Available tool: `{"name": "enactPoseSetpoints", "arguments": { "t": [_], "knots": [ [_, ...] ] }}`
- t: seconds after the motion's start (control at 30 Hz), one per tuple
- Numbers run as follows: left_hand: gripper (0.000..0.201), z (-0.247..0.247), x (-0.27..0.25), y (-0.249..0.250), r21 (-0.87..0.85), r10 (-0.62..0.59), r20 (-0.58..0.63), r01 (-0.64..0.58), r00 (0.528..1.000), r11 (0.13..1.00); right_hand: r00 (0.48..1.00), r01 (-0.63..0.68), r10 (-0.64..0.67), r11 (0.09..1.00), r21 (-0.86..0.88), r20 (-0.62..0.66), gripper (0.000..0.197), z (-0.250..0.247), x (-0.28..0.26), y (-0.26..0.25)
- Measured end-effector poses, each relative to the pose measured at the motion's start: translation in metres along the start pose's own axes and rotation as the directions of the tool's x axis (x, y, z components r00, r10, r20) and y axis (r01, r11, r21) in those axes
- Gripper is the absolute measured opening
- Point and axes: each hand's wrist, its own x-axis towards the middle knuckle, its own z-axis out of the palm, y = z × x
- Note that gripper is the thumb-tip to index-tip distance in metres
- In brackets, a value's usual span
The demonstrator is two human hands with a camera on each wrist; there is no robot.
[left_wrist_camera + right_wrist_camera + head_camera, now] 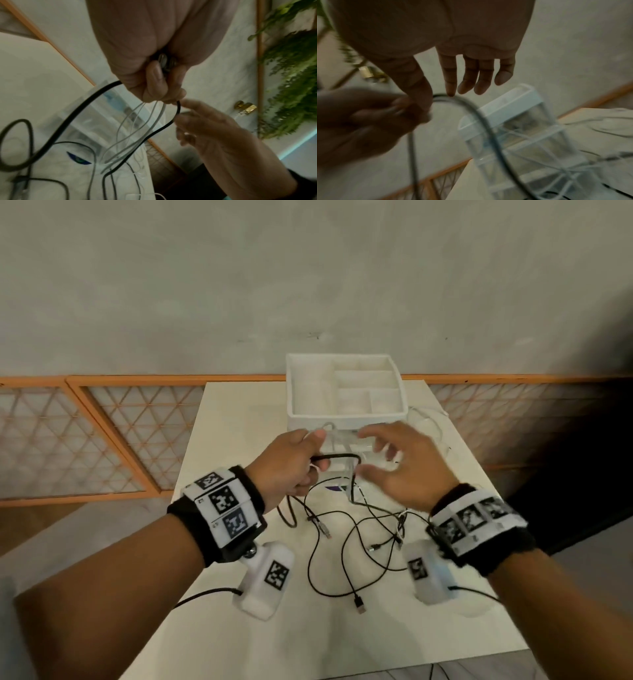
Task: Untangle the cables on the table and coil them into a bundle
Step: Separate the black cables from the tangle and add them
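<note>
My left hand (pixel 315 453) is raised over the table and grips a black cable (pixel 337 456) together with several thin white cables (pixel 137 128). The black cable arches out of the fist and drops to a loose tangle of black cables (pixel 356 529) on the white table (pixel 239 412). To its right, my right hand (pixel 373 453) has straight, spread fingers. In the right wrist view its thumb and index fingertip (pixel 451 93) sit on either side of the black cable's arch (pixel 471 108), touching it at most. The left wrist view shows the fist (pixel 154 81) tight round the strands.
A white compartment organiser (pixel 294 392) stands at the table's far edge, with a clear plastic stand (pixel 530 135) in front of it. A loose white cable (pixel 428 419) lies right of the organiser. An orange lattice railing (pixel 102 440) runs behind the table.
</note>
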Motion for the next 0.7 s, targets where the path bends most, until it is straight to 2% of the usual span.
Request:
{"name": "enactPoseSetpoints", "arguments": {
  "t": [0.07,0.1,0.13,0.23,0.33,0.43,0.53,0.63,0.7],
  "knots": [
    [0.028,0.011,0.002,0.005,0.038,0.042,0.03,-0.043,0.999,0.998,0.994,0.109,-0.107,0.984,-0.141,0.021,0.015,0.017,-0.003,-0.026],
    [0.029,0.011,0.002,0.005,0.073,0.056,0.036,-0.059,0.998,0.996,0.995,0.097,-0.098,0.973,-0.207,0.002,0.009,0.018,-0.002,-0.03],
    [0.029,0.008,0.002,0.004,0.113,0.061,0.036,-0.065,0.997,0.991,0.999,0.041,-0.047,0.969,-0.244,-0.019,0.012,0.014,0.001,-0.027],
    [0.028,-0.01,0.003,-0.006,0.227,0.026,-0.002,-0.025,1.0,0.973,0.984,-0.118,0.099,0.985,-0.124,-0.148,0.016,-0.017,0.014,-0.01],
    [0.03,-0.025,0.007,-0.025,0.297,-0.016,-0.104,0.046,0.994,0.954,0.934,-0.131,0.121,0.991,-0.006,-0.336,0.02,-0.054,0.026,0.0],
    [0.029,-0.03,0.01,-0.044,0.34,-0.012,-0.151,0.063,0.988,0.938,0.885,-0.15,0.16,0.987,0.056,-0.437,0.03,-0.076,0.04,0.006],
    [0.027,-0.035,0.011,-0.06,0.329,-0.06,-0.137,0.103,0.989,0.939,0.845,-0.218,0.269,0.963,0.16,-0.462,0.042,-0.084,0.052,0.013],
    [0.032,-0.043,0.012,-0.071,0.358,-0.08,-0.139,0.126,0.987,0.925,0.827,-0.269,0.33,0.943,0.194,-0.455,0.035,-0.084,0.061,0.023],
    [0.034,-0.048,0.013,-0.077,0.394,-0.089,-0.144,0.139,0.986,0.909,0.779,-0.314,0.391,0.92,0.236,-0.49,0.032,-0.085,0.068,0.031]
  ]
}}
